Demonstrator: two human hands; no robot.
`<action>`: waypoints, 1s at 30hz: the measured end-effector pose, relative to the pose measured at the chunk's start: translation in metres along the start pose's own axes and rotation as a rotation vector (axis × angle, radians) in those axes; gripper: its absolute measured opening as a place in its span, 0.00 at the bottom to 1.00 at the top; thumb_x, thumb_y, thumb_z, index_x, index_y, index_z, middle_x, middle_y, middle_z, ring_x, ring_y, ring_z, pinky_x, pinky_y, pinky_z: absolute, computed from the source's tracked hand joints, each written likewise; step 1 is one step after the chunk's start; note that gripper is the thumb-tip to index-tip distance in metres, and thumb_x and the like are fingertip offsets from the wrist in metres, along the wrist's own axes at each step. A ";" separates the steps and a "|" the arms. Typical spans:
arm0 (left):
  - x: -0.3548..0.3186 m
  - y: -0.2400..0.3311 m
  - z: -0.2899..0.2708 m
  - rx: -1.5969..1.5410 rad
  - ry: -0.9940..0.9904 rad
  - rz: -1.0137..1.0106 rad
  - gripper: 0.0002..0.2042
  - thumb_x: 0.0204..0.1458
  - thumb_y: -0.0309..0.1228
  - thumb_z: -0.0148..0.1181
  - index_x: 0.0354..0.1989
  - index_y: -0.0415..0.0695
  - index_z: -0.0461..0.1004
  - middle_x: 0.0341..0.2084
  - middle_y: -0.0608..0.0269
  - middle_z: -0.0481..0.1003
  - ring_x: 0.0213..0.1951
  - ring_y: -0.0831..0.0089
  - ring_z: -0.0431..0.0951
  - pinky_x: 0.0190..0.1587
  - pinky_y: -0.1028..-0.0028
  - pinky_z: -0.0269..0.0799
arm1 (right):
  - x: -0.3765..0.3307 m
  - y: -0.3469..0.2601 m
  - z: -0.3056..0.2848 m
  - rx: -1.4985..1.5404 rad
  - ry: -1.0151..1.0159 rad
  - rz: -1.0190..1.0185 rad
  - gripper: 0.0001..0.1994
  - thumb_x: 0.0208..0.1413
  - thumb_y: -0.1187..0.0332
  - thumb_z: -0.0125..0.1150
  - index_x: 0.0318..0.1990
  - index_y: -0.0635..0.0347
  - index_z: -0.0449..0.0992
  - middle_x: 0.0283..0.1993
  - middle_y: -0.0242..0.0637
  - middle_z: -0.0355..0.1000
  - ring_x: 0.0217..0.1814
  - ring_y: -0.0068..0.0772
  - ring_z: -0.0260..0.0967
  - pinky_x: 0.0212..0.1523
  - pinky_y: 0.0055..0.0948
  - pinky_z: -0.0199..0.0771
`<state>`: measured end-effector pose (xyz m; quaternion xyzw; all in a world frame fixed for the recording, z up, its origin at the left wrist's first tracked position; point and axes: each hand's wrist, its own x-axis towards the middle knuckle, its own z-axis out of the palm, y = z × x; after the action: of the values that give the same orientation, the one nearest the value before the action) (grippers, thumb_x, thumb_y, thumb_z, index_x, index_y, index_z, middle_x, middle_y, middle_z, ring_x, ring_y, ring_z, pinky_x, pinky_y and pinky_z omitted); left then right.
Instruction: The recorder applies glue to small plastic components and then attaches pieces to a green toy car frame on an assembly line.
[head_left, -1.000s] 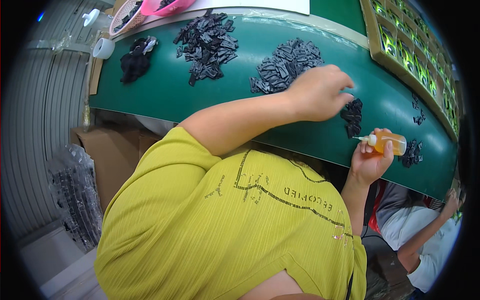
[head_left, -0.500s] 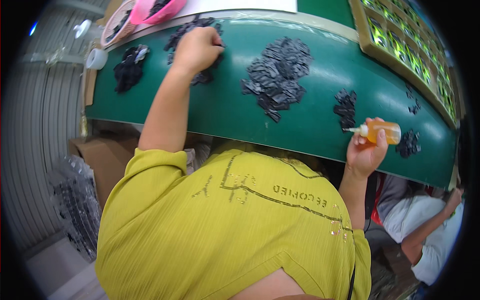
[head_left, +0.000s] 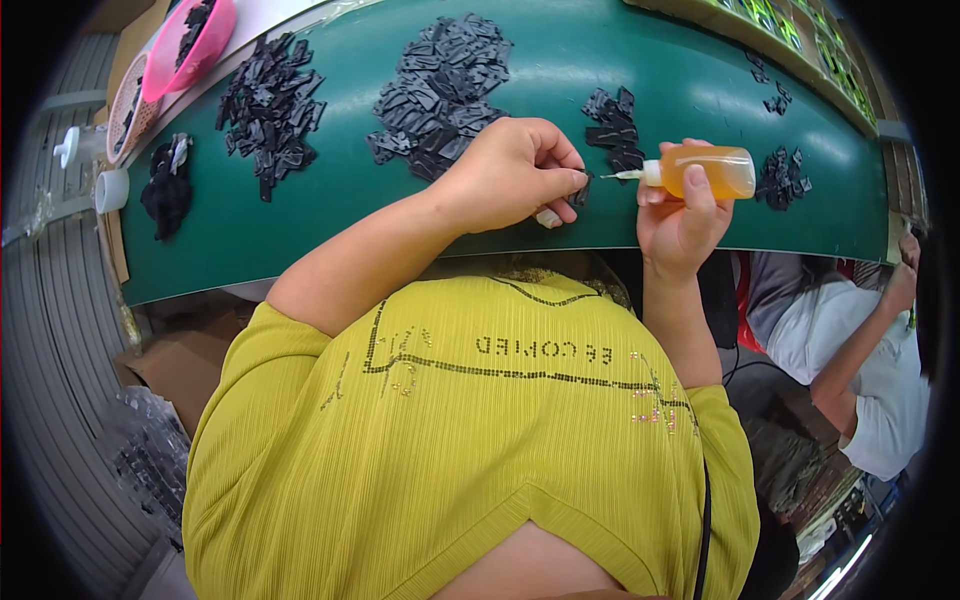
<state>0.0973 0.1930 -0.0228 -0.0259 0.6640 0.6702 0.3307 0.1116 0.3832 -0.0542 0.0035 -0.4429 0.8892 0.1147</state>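
Note:
Between the thumb and fingers of my left hand (head_left: 515,178) is a small black plastic piece (head_left: 579,192), held above the near part of the green table. Closed around a squeeze bottle (head_left: 722,172) of amber liquid, my right hand (head_left: 683,222) keeps it on its side. The bottle's thin needle tip points left, close to the black piece; whether they touch I cannot tell. Just beyond the tip lies a small pile of black pieces (head_left: 614,135). Behind my left hand spreads a large pile of dark grey pieces (head_left: 445,85).
Another black heap (head_left: 270,105) lies on the green table (head_left: 350,185) at left, near a dark cloth (head_left: 167,190). Pink baskets (head_left: 190,50) and a white tape roll (head_left: 111,191) stand far left. Small black clusters (head_left: 783,178) and a divided carton (head_left: 740,30) are at right. A co-worker's arm (head_left: 850,360) shows at lower right.
My left hand has come from the left heap rightward to the bottle tip, now with a black piece. My view has shifted; the bottle is still in my right hand.

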 end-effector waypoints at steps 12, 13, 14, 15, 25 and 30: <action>0.003 -0.003 0.001 0.005 0.005 0.000 0.09 0.48 0.23 0.61 0.36 0.31 0.72 0.26 0.57 0.76 0.24 0.73 0.78 0.26 0.78 0.75 | -0.007 0.000 0.005 -0.225 -0.096 -0.089 0.12 0.51 0.77 0.58 0.42 0.67 0.66 0.32 0.42 0.71 0.23 0.25 0.67 0.22 0.20 0.69; 0.002 -0.003 0.001 0.009 0.008 -0.001 0.09 0.48 0.23 0.61 0.36 0.31 0.73 0.26 0.57 0.76 0.23 0.73 0.78 0.26 0.78 0.75 | -0.007 0.000 0.006 -0.246 -0.096 -0.084 0.12 0.50 0.77 0.58 0.42 0.67 0.67 0.32 0.41 0.71 0.23 0.25 0.68 0.22 0.20 0.69; 0.002 -0.003 0.001 0.009 0.007 -0.002 0.09 0.48 0.23 0.61 0.36 0.31 0.73 0.26 0.57 0.76 0.23 0.73 0.78 0.26 0.78 0.75 | -0.007 0.001 0.006 -0.246 -0.094 -0.084 0.12 0.50 0.77 0.58 0.42 0.67 0.67 0.32 0.41 0.71 0.23 0.25 0.68 0.22 0.20 0.69; 0.002 -0.002 0.001 0.015 0.005 -0.001 0.09 0.48 0.24 0.61 0.36 0.31 0.73 0.25 0.57 0.76 0.23 0.73 0.78 0.26 0.78 0.75 | -0.008 0.001 0.006 -0.250 -0.097 -0.088 0.12 0.50 0.77 0.59 0.42 0.67 0.67 0.32 0.41 0.71 0.23 0.25 0.68 0.23 0.20 0.69; 0.001 0.000 0.001 0.024 0.004 -0.012 0.09 0.48 0.24 0.61 0.36 0.31 0.74 0.24 0.58 0.76 0.23 0.74 0.78 0.26 0.78 0.75 | -0.009 0.002 0.005 -0.271 -0.092 -0.076 0.12 0.49 0.78 0.60 0.42 0.66 0.68 0.33 0.40 0.72 0.23 0.24 0.68 0.23 0.20 0.70; 0.002 -0.002 0.001 0.017 0.015 0.003 0.07 0.47 0.23 0.61 0.33 0.31 0.74 0.23 0.58 0.76 0.22 0.75 0.79 0.25 0.78 0.76 | -0.010 0.003 0.003 -0.325 -0.102 -0.089 0.12 0.50 0.77 0.60 0.42 0.66 0.68 0.34 0.40 0.72 0.23 0.24 0.68 0.23 0.20 0.69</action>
<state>0.0969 0.1945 -0.0255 -0.0272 0.6723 0.6648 0.3246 0.1200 0.3771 -0.0556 0.0496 -0.5857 0.7985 0.1303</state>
